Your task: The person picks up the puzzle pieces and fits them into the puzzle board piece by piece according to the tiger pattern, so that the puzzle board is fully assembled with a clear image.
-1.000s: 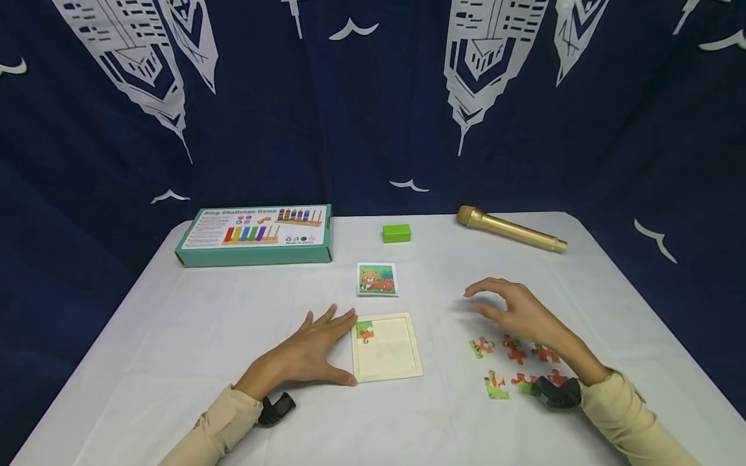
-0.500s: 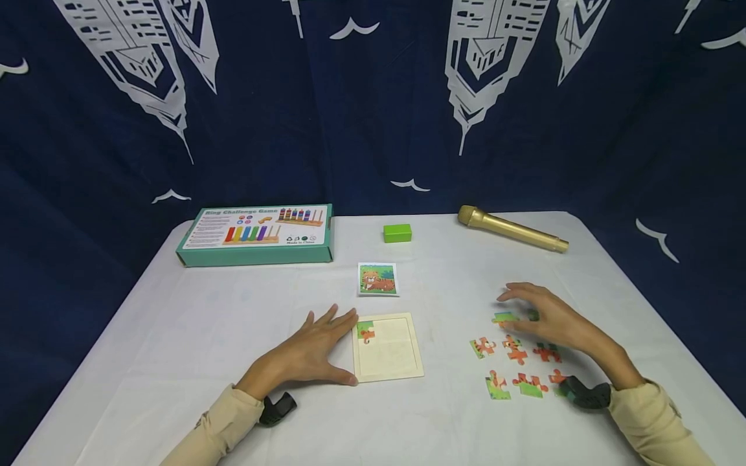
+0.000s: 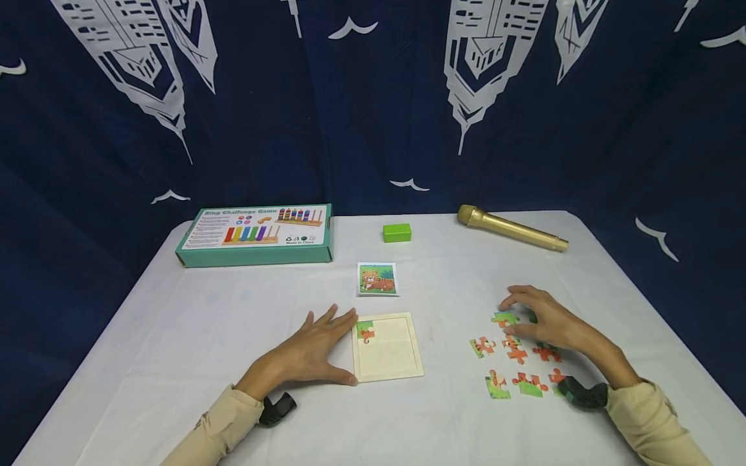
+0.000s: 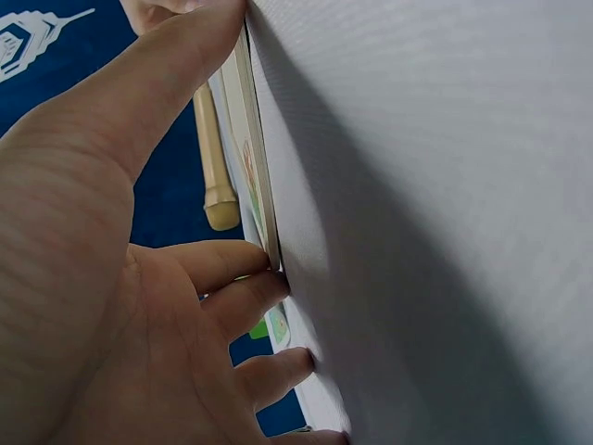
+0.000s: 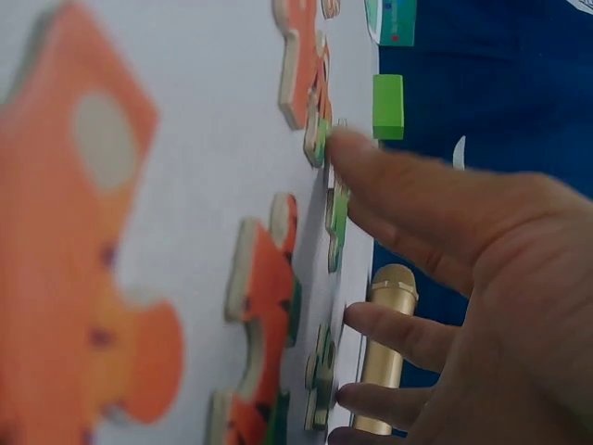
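In the head view my left hand (image 3: 311, 349) rests on the table with its fingers spread. Its thumb and forefinger touch the left edge of a wooden puzzle tray (image 3: 393, 353). One puzzle piece (image 3: 364, 331) lies in the tray's upper left corner. On the right, my right hand (image 3: 550, 317) hovers low over loose pieces, thumb and forefinger apart on either side of a green and orange puzzle piece (image 3: 504, 318). That piece (image 5: 336, 227) appears flat on the table in the right wrist view. Another green piece (image 5: 321, 375) lies under the other fingers.
Several orange and green tiger pieces (image 3: 515, 351) lie in rows near my right wrist. A tiger picture card (image 3: 377, 280) sits beyond the tray. Farther back are a green block (image 3: 397, 233), a boxed ring game (image 3: 256, 236) and a gold microphone (image 3: 511, 229).
My right hand has moved rightward and lowered over the top row of pieces, its thumb and forefinger now around one of them. My left hand stays at the tray.
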Demonstrator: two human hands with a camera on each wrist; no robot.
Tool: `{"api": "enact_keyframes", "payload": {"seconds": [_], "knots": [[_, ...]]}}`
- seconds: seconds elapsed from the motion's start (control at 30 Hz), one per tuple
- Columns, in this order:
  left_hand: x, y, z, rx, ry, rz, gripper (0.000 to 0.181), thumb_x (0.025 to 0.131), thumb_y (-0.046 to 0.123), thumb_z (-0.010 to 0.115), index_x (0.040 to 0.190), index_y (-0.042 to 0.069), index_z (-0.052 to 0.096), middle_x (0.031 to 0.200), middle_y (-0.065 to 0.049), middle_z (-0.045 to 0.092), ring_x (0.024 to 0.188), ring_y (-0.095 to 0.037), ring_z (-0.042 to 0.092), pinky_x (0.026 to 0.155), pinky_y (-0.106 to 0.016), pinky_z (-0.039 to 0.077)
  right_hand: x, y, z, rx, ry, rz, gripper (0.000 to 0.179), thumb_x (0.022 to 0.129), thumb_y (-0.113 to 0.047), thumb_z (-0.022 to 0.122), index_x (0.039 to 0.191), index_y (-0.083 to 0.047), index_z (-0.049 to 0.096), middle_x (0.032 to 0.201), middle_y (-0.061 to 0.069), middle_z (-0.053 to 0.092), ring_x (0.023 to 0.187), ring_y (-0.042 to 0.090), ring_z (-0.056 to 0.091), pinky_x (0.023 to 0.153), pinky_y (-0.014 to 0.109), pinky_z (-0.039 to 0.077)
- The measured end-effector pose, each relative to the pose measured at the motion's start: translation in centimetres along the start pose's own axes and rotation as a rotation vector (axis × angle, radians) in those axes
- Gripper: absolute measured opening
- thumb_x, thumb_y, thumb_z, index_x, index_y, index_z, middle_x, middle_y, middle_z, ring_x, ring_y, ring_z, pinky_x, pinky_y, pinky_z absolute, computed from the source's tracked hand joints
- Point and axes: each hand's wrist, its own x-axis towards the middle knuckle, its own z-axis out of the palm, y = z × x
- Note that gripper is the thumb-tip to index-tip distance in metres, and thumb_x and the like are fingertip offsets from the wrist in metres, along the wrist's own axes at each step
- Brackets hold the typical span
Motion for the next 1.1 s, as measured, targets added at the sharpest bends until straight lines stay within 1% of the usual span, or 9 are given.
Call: {"api": "enact_keyframes", "payload": {"seconds": [0.23,0.43,0.53,0.6,0.7,0.83,0.93,1.03,1.1], "knots": [[0.0,0.0,0.0,0.003,0.003,0.0,0.111,0.065,0.058,0.08,0.15,0.008,0.03,0.157,-0.002,0.026,0.147,-0.032,0.008,0.112,-0.065,0.005,0.0,0.1,0.1,-0.011,0.005,0.0,0.026,0.082,-0.021,0.076,0.102,-0.011,0.064,0.138,0.033,0.039,0.126,0.057,0.03,0.094,0.072,0.028],[-0.1,0.1,0.0,0.001,0.006,-0.002,0.111,0.065,0.058,0.081,0.15,0.008,0.031,0.157,-0.003,0.027,0.147,-0.032,0.008,0.112,-0.065,0.005,0.0,0.0,0.2,-0.023,0.009,0.008,0.023,0.081,-0.018,0.076,0.098,-0.01,0.063,0.138,0.033,0.04,0.126,0.057,0.031,0.095,0.071,0.028],[-0.1,0.1,0.0,0.0,0.006,-0.003,0.111,0.065,0.058,0.08,0.15,0.008,0.031,0.157,-0.003,0.027,0.147,-0.032,0.008,0.112,-0.065,0.005,0.0,-0.1,0.2,-0.039,0.016,0.018,0.021,0.083,-0.02,0.075,0.096,-0.009,0.064,0.137,0.033,0.041,0.126,0.056,0.032,0.097,0.069,0.028],[-0.1,0.1,0.1,0.002,0.005,-0.004,0.111,0.065,0.059,0.08,0.15,0.008,0.03,0.157,-0.003,0.027,0.147,-0.032,0.008,0.112,-0.065,0.005,0.1,-0.2,0.1,-0.045,0.021,0.021,0.022,0.084,-0.023,0.074,0.096,-0.008,0.064,0.136,0.032,0.044,0.126,0.055,0.034,0.097,0.068,0.03],[-0.1,0.1,0.0,0.008,0.004,-0.002,0.112,0.065,0.06,0.079,0.151,0.008,0.03,0.157,-0.003,0.027,0.147,-0.032,0.008,0.112,-0.064,0.005,0.1,-0.3,-0.2,-0.045,0.038,0.032,0.02,0.086,-0.022,0.072,0.098,-0.008,0.064,0.131,0.028,0.053,0.124,0.051,0.041,0.097,0.064,0.035],[-0.1,0.1,0.0,0.012,0.0,-0.002,0.111,0.066,0.059,0.079,0.151,0.008,0.029,0.157,-0.002,0.026,0.147,-0.032,0.008,0.112,-0.064,0.005,0.0,-0.4,-0.7,-0.034,0.07,0.038,0.019,0.087,-0.015,0.071,0.103,-0.007,0.064,0.116,0.021,0.065,0.116,0.045,0.054,0.09,0.057,0.045],[-0.1,0.1,-0.1,0.013,-0.001,-0.003,0.111,0.066,0.059,0.079,0.151,0.009,0.029,0.157,-0.002,0.026,0.147,-0.031,0.008,0.112,-0.064,0.006,0.1,-0.5,-1.1,-0.013,0.077,0.036,0.022,0.087,-0.018,0.071,0.105,-0.007,0.064,0.109,0.021,0.068,0.108,0.043,0.06,0.076,0.045,0.053],[-0.1,0.1,-0.1,0.013,-0.001,-0.001,0.11,0.066,0.059,0.08,0.151,0.008,0.03,0.157,-0.002,0.026,0.147,-0.031,0.008,0.112,-0.064,0.006,0.3,-0.6,-1.3,0.011,0.069,0.04,0.031,0.088,-0.023,0.071,0.111,-0.005,0.063,0.11,0.022,0.068,0.105,0.043,0.062,0.063,0.032,0.054],[-0.1,0.1,-0.1,0.012,-0.001,-0.001,0.11,0.066,0.058,0.08,0.151,0.008,0.03,0.157,-0.002,0.026,0.147,-0.031,0.008,0.112,-0.065,0.006,0.4,-0.8,-1.3,0.019,0.071,0.045,0.036,0.088,-0.027,0.07,0.115,-0.004,0.062,0.111,0.023,0.067,0.105,0.042,0.062,0.059,0.027,0.052]]}}
